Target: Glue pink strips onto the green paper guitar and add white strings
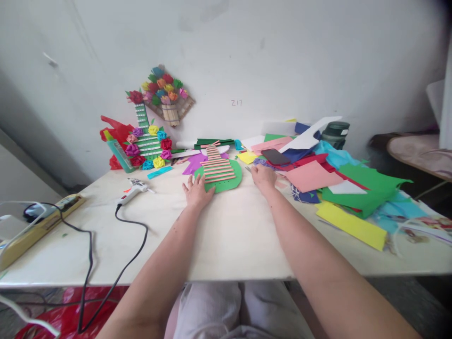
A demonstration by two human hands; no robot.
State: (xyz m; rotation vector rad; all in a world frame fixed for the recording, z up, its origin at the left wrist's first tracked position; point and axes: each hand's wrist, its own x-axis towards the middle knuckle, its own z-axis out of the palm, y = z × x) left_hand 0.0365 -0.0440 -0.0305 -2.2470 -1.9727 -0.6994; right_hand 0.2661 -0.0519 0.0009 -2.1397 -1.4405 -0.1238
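My left hand (pixel 198 192) lies with its fingers spread at the lower left edge of a green oval cutout (pixel 224 185), touching it. Pink striped strips (pixel 219 170) run across the cutout in rows, growing narrower toward the wall. To the right of the cutout, my right hand (pixel 264 178) is closed, and a small thin grey tip (pixel 248 168) sticks out from its fingers. What that tip belongs to is hidden in the hand. Beside the right hand lies some purple shredded material (pixel 263 163).
A glue gun (pixel 132 192) with a black cord and a glue bottle (pixel 120 153) are on the left, near a power strip (pixel 45 226). Behind stands a flower-trimmed green craft (pixel 148 141). Coloured sheets (pixel 312 175), a phone (pixel 275 156) and a dark bottle (pixel 335 135) crowd the right.
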